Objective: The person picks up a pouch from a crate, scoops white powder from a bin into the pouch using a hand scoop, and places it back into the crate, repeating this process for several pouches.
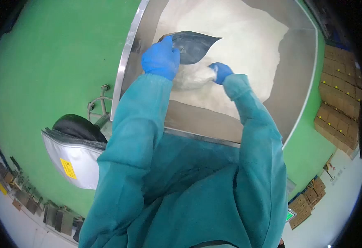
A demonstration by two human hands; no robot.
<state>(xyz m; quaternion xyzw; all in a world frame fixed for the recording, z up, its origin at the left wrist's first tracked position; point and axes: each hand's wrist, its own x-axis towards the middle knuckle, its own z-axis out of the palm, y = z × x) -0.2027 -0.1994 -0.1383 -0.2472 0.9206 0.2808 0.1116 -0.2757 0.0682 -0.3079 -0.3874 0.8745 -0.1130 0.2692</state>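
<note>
One glossy, dark-grey, pointed pouch [193,46] is at upper centre, your blue-gloved left hand [161,58] pinching its edge, probably to steady it over loose white powder [247,45]; your blue-gloved right hand's [222,73] blurred grip can't be told.

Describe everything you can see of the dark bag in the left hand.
The dark bag shows a smooth, slightly glossy dark grey face that looks like thin plastic or foil film. Its outline is leaf-like, tapering to a point on the picture's right. The left hand grips it at its left end, over the white powder in the metal bin. I can't tell whether the dark face is its inside or outside, nor whether the blurred whitish shape just below belongs to it.
</note>
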